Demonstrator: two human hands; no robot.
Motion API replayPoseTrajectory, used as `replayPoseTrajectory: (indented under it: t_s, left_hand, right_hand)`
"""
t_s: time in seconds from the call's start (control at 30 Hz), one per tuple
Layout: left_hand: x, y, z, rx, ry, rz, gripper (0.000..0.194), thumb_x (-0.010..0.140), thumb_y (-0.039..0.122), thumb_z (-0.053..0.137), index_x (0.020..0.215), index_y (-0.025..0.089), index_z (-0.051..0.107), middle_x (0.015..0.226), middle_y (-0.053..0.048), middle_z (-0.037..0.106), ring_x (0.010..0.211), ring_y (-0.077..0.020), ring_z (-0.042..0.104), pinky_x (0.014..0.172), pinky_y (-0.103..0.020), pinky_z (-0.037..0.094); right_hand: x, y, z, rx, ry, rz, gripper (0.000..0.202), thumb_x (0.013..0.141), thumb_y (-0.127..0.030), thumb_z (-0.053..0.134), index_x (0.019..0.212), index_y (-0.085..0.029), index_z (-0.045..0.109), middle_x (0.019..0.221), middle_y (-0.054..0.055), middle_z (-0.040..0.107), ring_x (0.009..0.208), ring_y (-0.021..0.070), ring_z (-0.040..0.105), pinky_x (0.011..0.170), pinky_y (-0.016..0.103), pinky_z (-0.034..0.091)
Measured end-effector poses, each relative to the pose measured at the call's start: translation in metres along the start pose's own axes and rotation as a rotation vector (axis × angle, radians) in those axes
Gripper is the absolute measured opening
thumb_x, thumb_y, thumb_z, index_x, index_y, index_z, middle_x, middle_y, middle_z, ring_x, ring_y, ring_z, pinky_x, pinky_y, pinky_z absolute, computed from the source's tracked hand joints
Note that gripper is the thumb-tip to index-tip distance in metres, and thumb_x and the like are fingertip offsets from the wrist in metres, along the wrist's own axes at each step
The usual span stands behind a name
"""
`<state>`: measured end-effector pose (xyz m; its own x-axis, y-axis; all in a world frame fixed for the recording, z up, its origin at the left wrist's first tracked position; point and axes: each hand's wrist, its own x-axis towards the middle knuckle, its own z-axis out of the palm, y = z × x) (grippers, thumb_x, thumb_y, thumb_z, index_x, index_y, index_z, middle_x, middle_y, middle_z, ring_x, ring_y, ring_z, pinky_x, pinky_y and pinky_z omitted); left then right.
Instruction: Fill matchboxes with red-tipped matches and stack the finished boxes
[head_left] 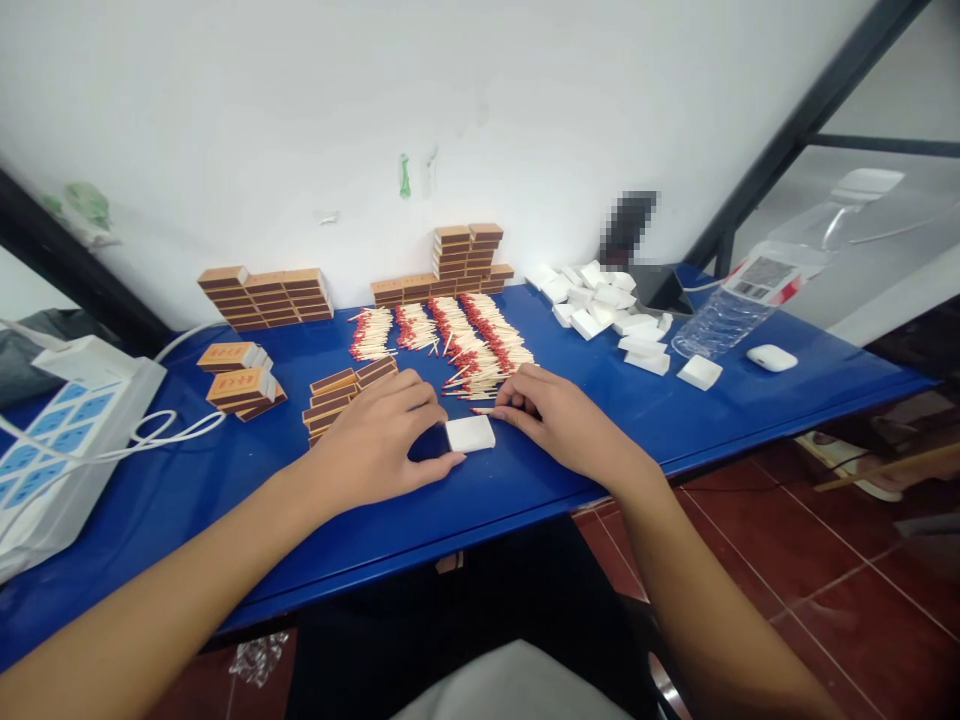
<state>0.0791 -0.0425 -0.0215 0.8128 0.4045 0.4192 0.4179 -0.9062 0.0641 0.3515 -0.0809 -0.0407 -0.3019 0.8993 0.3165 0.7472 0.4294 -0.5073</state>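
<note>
in the middle of the frame, a small white box [471,434] lay on the blue table [675,412], and the left hand [379,437] was at its left end with the thumb and fingers wide apart. the right hand [562,418], just right of the middle, pinched a red-tipped match [482,411] close above the box. rows of matches [491,345] lay above the hands, and more white boxes [589,300] sat in a pile at the upper right.
</note>
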Motion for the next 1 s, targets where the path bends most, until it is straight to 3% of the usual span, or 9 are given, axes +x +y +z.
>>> replayPoseTrajectory:
  t_s: [0.3, 0.5, 0.77, 0.87, 1.0]
  left_hand:
    - [-0.001, -0.002, 0.000, 0.010, 0.021, 0.016, 0.031, 0.099, 0.046, 0.072, 0.104, 0.016, 0.077, 0.098, -0.009, 0.074, 0.093, -0.0264, 0.065, 0.084, -0.044, 0.055]
    - [0.001, 0.000, 0.000, 0.031, 0.040, 0.031, 0.029, 0.100, 0.045, 0.072, 0.101, 0.016, 0.076, 0.097, -0.010, 0.074, 0.093, -0.0261, 0.064, 0.085, -0.044, 0.056]
    - [0.002, 0.004, -0.001, 0.035, 0.064, 0.089, 0.025, 0.099, 0.041, 0.073, 0.100, 0.017, 0.075, 0.098, -0.009, 0.074, 0.093, -0.0257, 0.064, 0.082, -0.042, 0.056]
    - [0.003, 0.005, -0.002, 0.033, 0.057, 0.096, 0.025, 0.100, 0.042, 0.073, 0.100, 0.017, 0.075, 0.099, -0.009, 0.075, 0.094, -0.0255, 0.065, 0.083, -0.042, 0.056]
    - [0.003, 0.005, -0.004, 0.033, 0.047, 0.104, 0.029, 0.101, 0.044, 0.071, 0.100, 0.016, 0.076, 0.097, -0.010, 0.074, 0.093, -0.0254, 0.064, 0.081, -0.041, 0.055]
  right_hand:
    - [0.000, 0.000, -0.005, -0.026, -0.008, 0.016, 0.013, 0.106, -0.023, 0.064, 0.093, -0.022, 0.062, 0.101, 0.006, 0.067, 0.091, 0.0223, 0.064, 0.080, 0.035, 0.048]
    - [-0.008, -0.019, -0.014, -0.026, 0.017, -0.008, 0.013, 0.107, -0.025, 0.064, 0.095, -0.024, 0.062, 0.102, 0.005, 0.068, 0.092, 0.0224, 0.065, 0.079, 0.035, 0.050]
    - [-0.011, -0.039, 0.001, -0.083, -0.072, -0.064, 0.010, 0.107, -0.021, 0.065, 0.097, -0.023, 0.064, 0.106, 0.007, 0.069, 0.094, 0.0224, 0.069, 0.081, 0.035, 0.052]
    - [-0.012, -0.039, -0.002, -0.045, -0.096, -0.050, 0.010, 0.106, -0.022, 0.067, 0.096, -0.023, 0.064, 0.105, 0.006, 0.070, 0.093, 0.0217, 0.069, 0.081, 0.034, 0.052]
    - [-0.011, -0.031, -0.015, 0.010, -0.012, -0.046, 0.012, 0.107, -0.024, 0.065, 0.095, -0.024, 0.067, 0.097, 0.004, 0.070, 0.088, 0.0207, 0.066, 0.079, 0.034, 0.050]
